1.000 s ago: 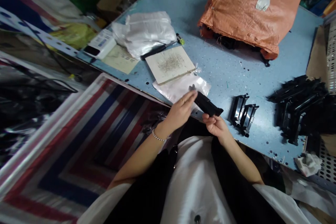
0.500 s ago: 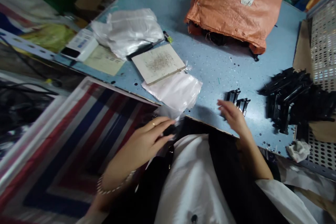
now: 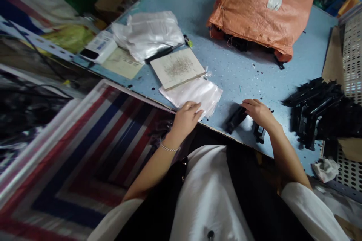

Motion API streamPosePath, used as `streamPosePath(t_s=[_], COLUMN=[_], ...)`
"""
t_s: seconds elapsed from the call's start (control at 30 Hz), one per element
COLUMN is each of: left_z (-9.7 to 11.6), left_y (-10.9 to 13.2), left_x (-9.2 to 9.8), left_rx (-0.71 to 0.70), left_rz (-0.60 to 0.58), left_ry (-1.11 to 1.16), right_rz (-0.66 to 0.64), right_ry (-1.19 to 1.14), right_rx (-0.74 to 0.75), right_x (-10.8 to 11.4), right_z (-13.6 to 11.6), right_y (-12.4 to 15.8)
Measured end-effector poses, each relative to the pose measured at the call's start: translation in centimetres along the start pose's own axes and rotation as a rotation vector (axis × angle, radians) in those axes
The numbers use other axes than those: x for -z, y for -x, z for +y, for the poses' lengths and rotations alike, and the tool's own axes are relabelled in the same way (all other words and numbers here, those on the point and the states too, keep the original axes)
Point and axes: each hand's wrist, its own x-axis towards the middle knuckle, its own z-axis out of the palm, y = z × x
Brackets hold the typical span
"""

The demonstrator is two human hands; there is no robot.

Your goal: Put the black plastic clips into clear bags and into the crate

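Note:
My left hand (image 3: 187, 117) is over the front of a stack of flat clear plastic bags (image 3: 195, 92), with thumb and fingers curled in a pinch at the top bag's edge. My right hand (image 3: 260, 113) has its fingertips closed on the far end of a long black plastic part (image 3: 236, 119), which lies slanted towards the table's front edge. A second black plastic part (image 3: 259, 132) lies under and beside the right wrist. Right of it is a pile of similar black parts (image 3: 313, 109).
An orange woven sack (image 3: 263, 11) with black parts at its mouth lies at the back. A pale square board (image 3: 178, 67) rests on the bags. Further left are a heap of clear bags (image 3: 155, 32) and a white box (image 3: 98, 47). A striped-lined bin (image 3: 93, 150) stands below the table edge.
My left hand has let go of a clear bag with something dark in it and moved up onto the bag stack. My right hand has gone from open to gripping a black part.

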Motion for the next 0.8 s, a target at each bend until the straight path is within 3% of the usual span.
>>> streamPosePath(t_s=[0.07, 0.13, 0.23, 0.33, 0.43, 0.5, 0.63, 0.8], left_z=[0.7, 0.4, -1.0, -2.1, -2.5, -2.6, -2.5, 1.3], left_y=[-2.1, -3.8, -5.5, -6.2, -6.3, -6.0, -4.9, -1.2], left_x=[-1.4, -2.4, -2.4, -1.8, -1.2, -0.8, 0.4, 0.9], left_rx=[-0.066, -0.078, 0.067, 0.294, 0.345, 0.251, -0.029, -0.366], left_rz=[0.078, 0.074, 0.041, -0.013, 0.02, 0.055, 0.108, 0.094], left_ry=[-0.019, -0.005, 0.182, 0.508, 0.671, 0.561, 0.159, 0.025], right_rz=[0.029, 0.071, 0.07, -0.05, -0.251, -0.341, -0.264, -0.28], right_ry=[-0.062, -0.131, -0.429, -0.841, -1.257, -1.442, -1.585, -1.68], right_rx=[-0.034, -0.08, -0.204, -0.34, -0.483, -0.553, -0.633, -0.653], right_x=[-0.1, -0.3, -1.5, -4.1, -7.4, -9.3, -10.9, -11.4], right_z=[-0.4, -0.9, -1.7, -2.8, -4.5, -5.6, -6.6, -6.7], right_y=[0.3, 0.8, 1.5, 1.7, 1.4, 0.9, 0.2, -0.4])
